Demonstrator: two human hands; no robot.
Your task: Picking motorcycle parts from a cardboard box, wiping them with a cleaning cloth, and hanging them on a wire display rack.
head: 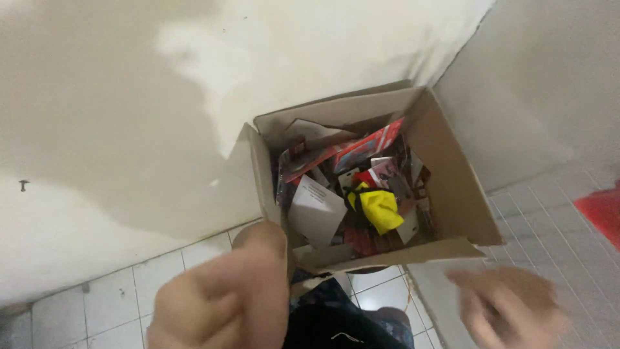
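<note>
An open cardboard box (452, 187) stands in the corner of a room against pale walls. Inside lie several red and black packages, white card pieces (316, 210) and a crumpled yellow item (380, 208). My left hand (223, 297) is close to the camera at the lower left, fingers curled, its thumb against the box's near left flap (266, 181). My right hand (510, 307) is blurred at the lower right, just below the box's front flap (400, 253), and holds nothing that I can make out.
White square floor tiles (161, 278) run along the wall's foot. A red object (604, 210) shows at the right edge. Dark patterned clothing (342, 320) fills the lower middle. A small screw or hook (24, 185) sticks out of the left wall.
</note>
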